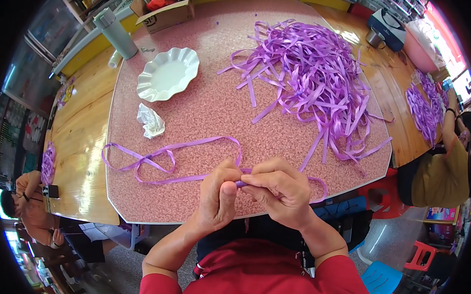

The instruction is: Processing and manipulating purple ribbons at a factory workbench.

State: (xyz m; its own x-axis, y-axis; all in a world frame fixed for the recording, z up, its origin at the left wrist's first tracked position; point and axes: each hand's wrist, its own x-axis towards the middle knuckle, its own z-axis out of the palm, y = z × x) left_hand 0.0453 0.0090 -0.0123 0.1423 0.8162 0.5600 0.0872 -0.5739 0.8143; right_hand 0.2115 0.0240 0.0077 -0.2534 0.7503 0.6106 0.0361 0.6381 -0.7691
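Observation:
Near the front edge of the pink speckled table (210, 115), my left hand (218, 195) and my right hand (280, 192) meet, both with fingers closed on a purple ribbon (189, 142). A short dark purple rolled or wrapped piece (241, 184) shows between my fingertips; its exact kind is hard to make out. From my left hand the ribbon runs leftward in loose loops on the tabletop. A small loop of it comes out to the right of my right hand. Beyond that lies a large tangled heap of purple ribbons (316, 72), with loose ends trailing toward my right hand.
A white scalloped dish (168, 74) and a crumpled tissue (151, 122) sit left of the heap. Behind them stand a grey-green bottle (115, 34) and an open cardboard box (165, 15). People sit at both sides near more ribbons (422, 109). A blue stool (381, 279) stands lower right.

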